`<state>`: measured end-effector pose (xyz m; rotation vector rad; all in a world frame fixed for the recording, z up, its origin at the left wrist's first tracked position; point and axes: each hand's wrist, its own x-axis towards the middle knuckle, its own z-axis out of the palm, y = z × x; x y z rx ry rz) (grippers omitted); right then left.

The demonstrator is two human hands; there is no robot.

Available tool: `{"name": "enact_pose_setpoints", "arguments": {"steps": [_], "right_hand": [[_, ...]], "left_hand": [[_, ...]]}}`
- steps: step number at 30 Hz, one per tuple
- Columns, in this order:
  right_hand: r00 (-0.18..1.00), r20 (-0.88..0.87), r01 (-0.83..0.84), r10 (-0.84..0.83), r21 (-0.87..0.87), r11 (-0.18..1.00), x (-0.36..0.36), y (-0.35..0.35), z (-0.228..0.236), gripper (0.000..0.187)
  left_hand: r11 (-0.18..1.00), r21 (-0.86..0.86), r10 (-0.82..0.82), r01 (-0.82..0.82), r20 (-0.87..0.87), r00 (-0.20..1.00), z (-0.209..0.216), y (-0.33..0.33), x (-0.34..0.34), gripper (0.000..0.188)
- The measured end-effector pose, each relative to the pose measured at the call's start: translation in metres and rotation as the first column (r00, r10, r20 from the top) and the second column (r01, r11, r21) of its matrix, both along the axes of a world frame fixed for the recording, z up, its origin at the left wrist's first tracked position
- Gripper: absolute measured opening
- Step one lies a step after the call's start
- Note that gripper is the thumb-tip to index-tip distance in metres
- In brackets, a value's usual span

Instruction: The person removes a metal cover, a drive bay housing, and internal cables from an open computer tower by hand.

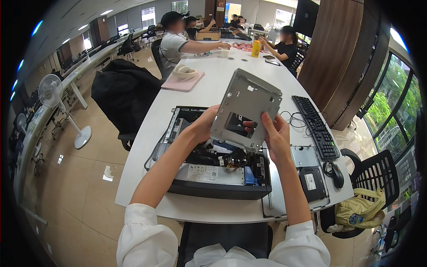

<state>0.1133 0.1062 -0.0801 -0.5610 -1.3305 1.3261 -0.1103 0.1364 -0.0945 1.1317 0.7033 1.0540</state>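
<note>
Between my two hands, tilted above the table, is a grey metal drive bracket (231, 98) with a rectangular cut-out and folded edges. My left hand (207, 122) grips its left edge, with the fingers mostly hidden behind it. My right hand (276, 133) holds the lower right side, thumb on the face and a fingertip showing through the cut-out. Right below lies an opened black desktop computer case (218, 191), with cables, a silver label plate and a blue plastic latch (251, 176) visible inside. The bracket and my forearms cover part of its interior.
To the right lie a metal side cover (275, 205), a black keyboard (313, 124) and a mouse (338, 176). A pink folder (189, 82) bears a white roll-like object. Farther off, people sit around a yellow bottle (255, 49). Chairs flank the table.
</note>
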Motion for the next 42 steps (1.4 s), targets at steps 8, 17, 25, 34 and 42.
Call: {"name": "enact_pose_setpoints", "arguments": {"steps": [8,17,25,34,42], "right_hand": [[0.982,-0.002,0.190,-0.190,0.063,0.980,0.006,0.006,-0.008,0.046],[0.958,-0.214,0.186,-0.190,-0.037,0.982,-0.004,0.000,-0.001,0.037],[0.973,-0.194,0.122,-0.128,-0.044,0.992,0.001,-0.004,0.000,0.051],[0.974,-0.183,0.120,-0.137,-0.100,0.988,-0.006,-0.011,-0.006,0.049],[0.963,-0.223,0.134,-0.151,-0.088,0.987,0.004,0.003,-0.002,0.048]], "left_hand": [[0.991,0.085,0.101,-0.103,0.024,0.995,0.018,-0.020,0.010,0.049],[0.989,-0.007,-0.135,0.145,0.322,0.937,0.023,-0.030,0.007,0.064],[0.965,0.248,-0.089,0.084,0.009,0.996,0.026,-0.031,0.006,0.093],[0.976,0.209,-0.076,0.053,0.105,0.991,0.031,-0.047,0.009,0.088],[0.977,0.200,-0.046,0.068,-0.112,0.993,0.023,-0.033,0.009,0.079]]}}
